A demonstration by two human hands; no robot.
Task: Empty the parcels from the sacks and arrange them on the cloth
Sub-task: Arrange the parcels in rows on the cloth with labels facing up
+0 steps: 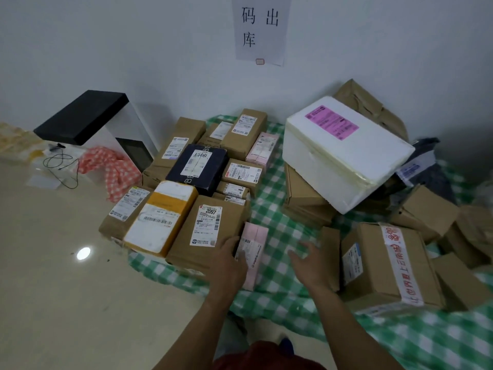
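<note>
A green-and-white checked cloth (277, 209) covers the floor by the wall. Several parcels lie in neat rows on its left part, among them a brown box labelled 2097 (208, 233), a yellow-and-white box (160, 220) and a dark blue box (198, 166). My left hand (230, 259) holds a flat pink parcel (253, 249) against the right side of the 2097 box. My right hand (310, 259) hovers open over bare cloth, just left of a brown box with red-printed tape (386, 265). No sack is recognisable.
A big white foam box (344, 150) sits tilted on stacked brown cartons (304, 198) at the right. Loose brown boxes (426, 209) pile up at the far right. A black-topped white cabinet (88, 118), a red checked cloth (112, 166) and a black cable (61, 166) lie left. Glossy tiled floor (66, 303) is at the front left.
</note>
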